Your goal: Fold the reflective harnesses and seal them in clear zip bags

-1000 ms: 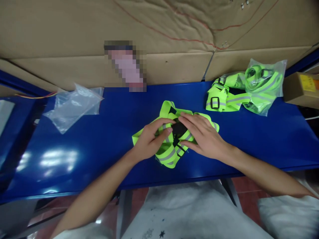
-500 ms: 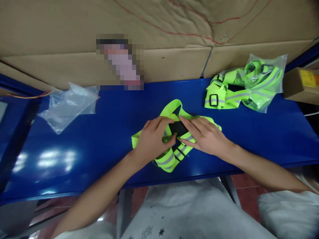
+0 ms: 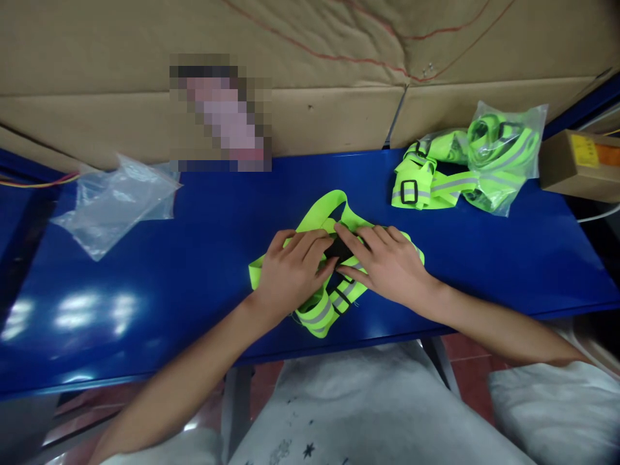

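Both hands rest on a neon yellow-green strap vest point(image 3: 323, 205) made of flat woven webbing with a dull grey reflective stripe down its middle. It lies bunched on the glossy blue table point(image 3: 194, 258), directly under the palms. One loop arches out beyond the fingertips, and a folded end pokes out below the wrists.

The left hand point(image 3: 290, 272) lies on top of the bundle with its fingers bent down over the straps. The thumb is hidden, so I cannot tell whether it grips the webbing or only presses on it. The right hand point(image 3: 393, 268) is spread flat and released, palm down on the straps, with its long fingers stretched toward the left hand. The fingertips of both hands meet at a black buckle point(image 3: 338, 249) — a small, matte, hard-looking piece that is mostly covered.

Well off beyond the left hand lie crumpled clear plastic bags point(image 3: 113, 203), thin and shiny. Beyond the right hand and off to its outer side lies a second vest point(image 3: 417, 188) with a black rectangular slider. It touches a bagged vest point(image 3: 506, 158) in crinkled clear film. Farther out on that side stands a small brown cardboard box point(image 3: 576, 166). Creased cardboard sheets point(image 3: 339, 116) stand along the far edge of the table.
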The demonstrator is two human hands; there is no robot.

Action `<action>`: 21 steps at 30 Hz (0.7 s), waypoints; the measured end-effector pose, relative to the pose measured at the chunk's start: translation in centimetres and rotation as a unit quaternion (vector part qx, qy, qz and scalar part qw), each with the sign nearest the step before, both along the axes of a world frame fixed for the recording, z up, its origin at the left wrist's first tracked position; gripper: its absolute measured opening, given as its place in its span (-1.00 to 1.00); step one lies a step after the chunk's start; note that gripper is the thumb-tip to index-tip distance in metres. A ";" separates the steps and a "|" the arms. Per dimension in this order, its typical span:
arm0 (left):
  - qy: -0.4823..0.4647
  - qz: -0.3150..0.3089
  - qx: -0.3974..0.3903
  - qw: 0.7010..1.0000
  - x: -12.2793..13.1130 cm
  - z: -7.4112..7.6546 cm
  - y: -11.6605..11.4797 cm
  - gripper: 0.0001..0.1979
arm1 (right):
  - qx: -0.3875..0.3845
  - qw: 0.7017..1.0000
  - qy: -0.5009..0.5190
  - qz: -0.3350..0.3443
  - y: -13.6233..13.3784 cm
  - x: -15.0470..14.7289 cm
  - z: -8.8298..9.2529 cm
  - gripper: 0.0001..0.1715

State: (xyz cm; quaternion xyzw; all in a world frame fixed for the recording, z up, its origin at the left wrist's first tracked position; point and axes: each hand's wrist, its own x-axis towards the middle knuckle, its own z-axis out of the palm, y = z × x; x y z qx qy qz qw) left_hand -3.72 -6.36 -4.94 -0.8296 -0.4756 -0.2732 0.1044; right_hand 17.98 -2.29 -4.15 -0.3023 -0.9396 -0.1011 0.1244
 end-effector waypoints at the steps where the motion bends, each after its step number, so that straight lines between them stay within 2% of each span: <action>1: 0.001 0.001 -0.006 1.000 0.0 0.0 0.0 -0.84 | -0.007 1.000 0.000 -0.006 0.0 0.0 0.0 -0.19; 5: -0.014 0.002 -0.048 0.999 -0.6 0.0 0.3 -0.84 | -0.037 0.998 0.012 -0.044 0.8 0.4 0.1 -0.35; 8: -0.048 0.033 -0.048 0.997 -1.7 0.2 0.7 -0.81 | -0.029 0.995 0.039 -0.084 2.0 1.3 0.3 -0.52; 12: -0.200 0.076 -0.054 0.975 -4.3 1.1 1.9 -0.78 | -0.009 0.984 0.108 -0.144 3.5 2.7 1.1 -0.63; 14: -0.305 0.053 -0.050 0.950 -6.0 1.5 2.7 -0.76 | -0.016 0.973 0.161 -0.164 4.1 3.5 1.7 -0.68; 17: -0.467 0.028 -0.054 0.882 -8.9 2.5 3.7 -0.61 | -0.072 0.947 0.279 -0.145 5.5 5.2 2.8 -0.76; 19: -0.553 0.024 -0.072 0.830 -11.3 3.5 3.9 -0.47 | -0.144 0.911 0.374 -0.094 7.0 7.0 3.7 -0.71; 21: -0.593 0.033 -0.045 0.803 -14.1 4.7 3.4 -0.37 | -0.204 0.855 0.474 -0.044 8.7 9.2 4.6 -0.65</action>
